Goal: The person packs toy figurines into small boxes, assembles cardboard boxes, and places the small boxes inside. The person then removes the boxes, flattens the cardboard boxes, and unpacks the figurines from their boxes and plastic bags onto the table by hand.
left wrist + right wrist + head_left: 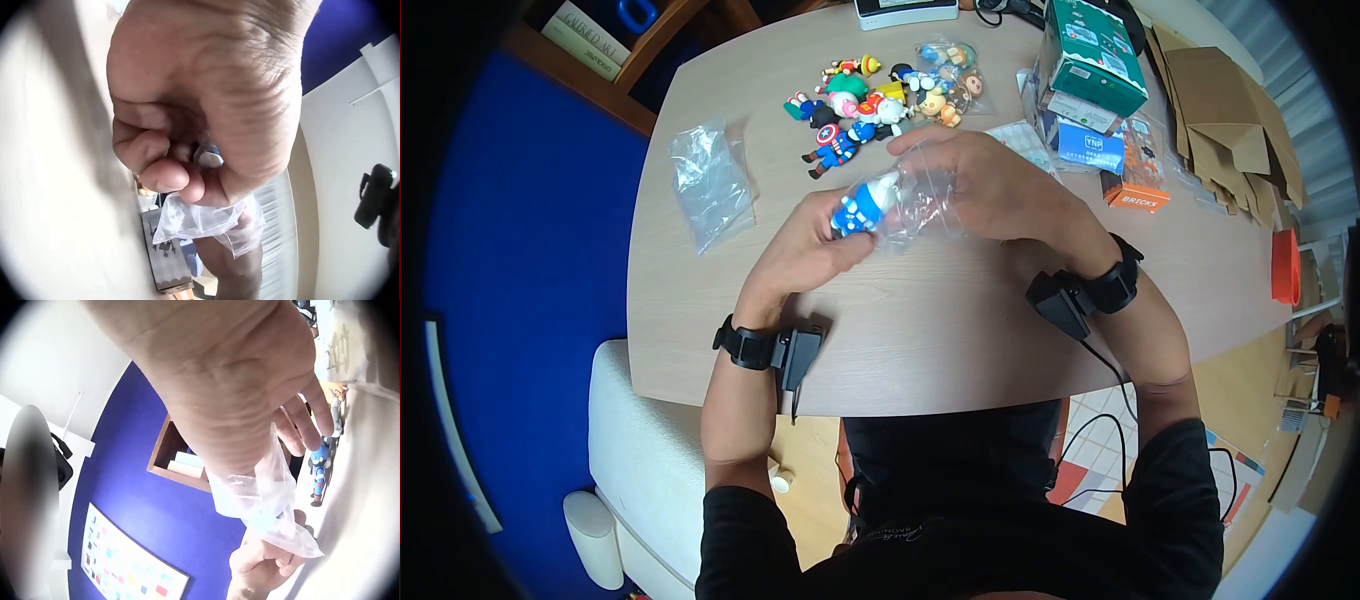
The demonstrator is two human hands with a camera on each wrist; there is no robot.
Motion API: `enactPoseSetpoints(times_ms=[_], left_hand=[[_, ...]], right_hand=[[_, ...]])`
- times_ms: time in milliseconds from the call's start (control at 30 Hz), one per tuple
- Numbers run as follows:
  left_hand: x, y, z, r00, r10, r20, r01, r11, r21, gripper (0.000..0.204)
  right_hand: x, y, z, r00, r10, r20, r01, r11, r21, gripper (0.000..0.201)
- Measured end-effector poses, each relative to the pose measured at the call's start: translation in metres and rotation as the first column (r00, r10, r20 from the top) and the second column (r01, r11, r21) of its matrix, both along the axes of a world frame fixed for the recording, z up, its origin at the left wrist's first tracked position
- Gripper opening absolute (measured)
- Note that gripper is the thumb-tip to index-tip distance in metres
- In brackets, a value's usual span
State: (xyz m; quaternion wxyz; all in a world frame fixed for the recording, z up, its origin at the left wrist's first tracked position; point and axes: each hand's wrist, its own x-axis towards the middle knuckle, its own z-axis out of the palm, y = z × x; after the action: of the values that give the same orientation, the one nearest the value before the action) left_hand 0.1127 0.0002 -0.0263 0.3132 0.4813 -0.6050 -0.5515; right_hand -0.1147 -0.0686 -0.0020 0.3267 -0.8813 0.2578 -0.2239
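My left hand grips a blue-and-white toy figurine in front of my body, its fingers curled round it. A clear plastic bag covers the figurine's white end and stretches across to my right hand. In the right wrist view the bag bunches at the right thumb side, while the other fingers extend past it. The left wrist view shows the left hand's curled fingertips, with most of the figurine hidden inside. Just beyond both hands lies a Captain America figurine.
Several toy figurines are grouped at the back, some in a clear bag. Another plastic bag lies at left. At right stand a green box, an orange bricks box and brown paper bags.
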Motion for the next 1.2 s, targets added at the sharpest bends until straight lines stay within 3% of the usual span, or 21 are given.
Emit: enactPoseSetpoints(times_ms=[100,167,333,400,500,633,700,767,833,867,900,933,967,1000,1033,1067,1133,1200], left_hand=[[-0.003,0.001,0.001,0.999,-0.051,0.019,0.050,0.998,0.037,0.015],[-0.008,0.003,0.004,0.999,-0.038,0.032,0.037,0.998,0.041,0.012],[-0.010,0.003,0.010,0.998,-0.022,0.053,0.019,0.998,0.058,0.012],[-0.009,0.004,0.010,0.999,-0.030,-0.025,0.031,0.997,0.065,0.014],[-0.003,0.000,0.006,0.997,-0.029,-0.077,0.033,0.999,0.044,0.014],[0.002,0.000,0.011,0.992,0.042,-0.115,-0.036,0.998,0.058,0.011],[0.009,-0.004,0.005,0.998,0.039,-0.043,-0.037,0.998,0.045,0.010],[0.017,-0.007,0.001,0.999,0.032,0.001,-0.032,0.999,0.043,0.009],[0.025,-0.010,0.002,0.999,0.031,0.043,-0.033,0.999,0.043,0.007],[0.027,-0.010,0.004,0.991,0.128,0.026,-0.129,0.991,0.033,0.007],[0.030,-0.010,0.006,0.975,0.222,0.010,-0.223,0.975,0.025,0.008],[0.035,-0.012,0.006,0.975,0.224,0.011,-0.224,0.974,0.024,0.008],[0.041,-0.014,0.004,0.930,0.355,-0.092,-0.358,0.934,-0.018,0.009],[0.046,-0.018,0.002,0.860,0.471,-0.198,-0.488,0.872,-0.043,0.011],[0.050,-0.023,-0.001,0.781,0.516,-0.351,-0.554,0.832,-0.010,0.011],[0.054,-0.026,-0.003,0.781,0.518,-0.349,-0.557,0.831,-0.011,0.011],[0.062,-0.030,-0.008,0.577,0.485,-0.657,-0.632,0.775,0.018,0.010],[0.069,-0.031,-0.012,0.596,0.413,-0.689,-0.590,0.807,-0.027,0.011]], right_hand=[[0.002,0.000,-0.005,0.999,0.019,0.025,-0.020,0.999,0.035,0.033],[0.002,0.000,-0.007,0.997,0.016,0.073,-0.012,0.999,-0.052,0.031],[0.000,0.001,0.000,0.997,-0.041,0.060,0.045,0.997,-0.065,0.025],[-0.002,0.000,0.001,0.996,-0.049,0.071,0.055,0.994,-0.090,0.023],[-0.005,-0.008,0.000,1.000,-0.011,0.013,0.011,0.999,0.043,0.018],[-0.009,-0.013,-0.001,0.994,0.035,0.106,-0.032,0.999,-0.036,0.011],[-0.013,-0.013,0.004,0.988,0.053,0.143,-0.040,0.995,-0.094,0.008],[-0.021,-0.013,0.013,0.991,0.015,0.134,0.015,0.975,-0.221,0.006],[-0.026,-0.013,0.017,0.985,-0.020,0.170,0.060,0.971,-0.230,0.005],[-0.028,-0.013,0.020,0.977,-0.056,0.206,0.106,0.966,-0.237,0.007],[-0.029,-0.012,0.024,0.977,-0.053,0.207,0.103,0.966,-0.236,0.007],[-0.031,-0.012,0.030,0.975,-0.168,0.146,0.183,0.978,-0.098,0.009],[-0.031,-0.011,0.033,0.960,-0.271,0.069,0.269,0.962,0.036,0.010],[-0.031,-0.014,0.031,0.960,-0.270,0.070,0.268,0.963,0.037,0.010],[-0.030,-0.017,0.026,0.928,-0.366,0.071,0.360,0.929,0.079,0.013],[-0.028,-0.020,0.021,0.887,-0.458,0.068,0.448,0.886,0.121,0.017],[-0.023,-0.025,0.010,0.872,-0.483,0.078,0.473,0.873,0.115,0.017],[-0.021,-0.028,-0.003,0.856,-0.510,0.086,0.500,0.859,0.111,0.018]])
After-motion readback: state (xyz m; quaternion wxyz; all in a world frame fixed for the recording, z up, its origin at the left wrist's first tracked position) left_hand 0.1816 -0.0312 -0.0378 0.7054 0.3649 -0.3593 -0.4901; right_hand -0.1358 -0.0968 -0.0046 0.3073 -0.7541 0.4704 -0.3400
